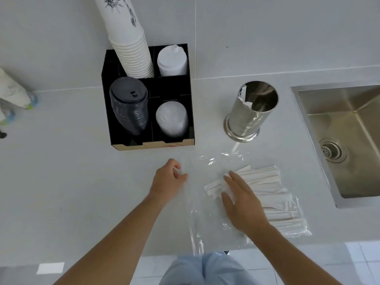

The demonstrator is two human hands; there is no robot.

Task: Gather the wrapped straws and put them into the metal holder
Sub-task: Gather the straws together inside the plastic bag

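Two hands work over a clear plastic bag point(207, 202) lying flat on the pale bench point(61, 182). The left hand point(167, 179) has its fingers curled, pinching the bag's left edge. The right hand point(242, 204) lies flat with fingers spread and extended, palm down on the wrapped straws point(265, 182), which form a loose white pile lying mostly crosswise, partly on or in the bag; which cannot be told. The metal holder point(249, 112) stands upright on the bench behind the pile, apart from it, with a few paper-wrapped pieces showing inside its open top. Left of the holder sits a black organizer point(186, 112) holding a tall stack of paper cups point(131, 52), dark lids point(128, 105) and clear lids point(171, 118). A steel sink point(345, 128) is set into the bench at the right.
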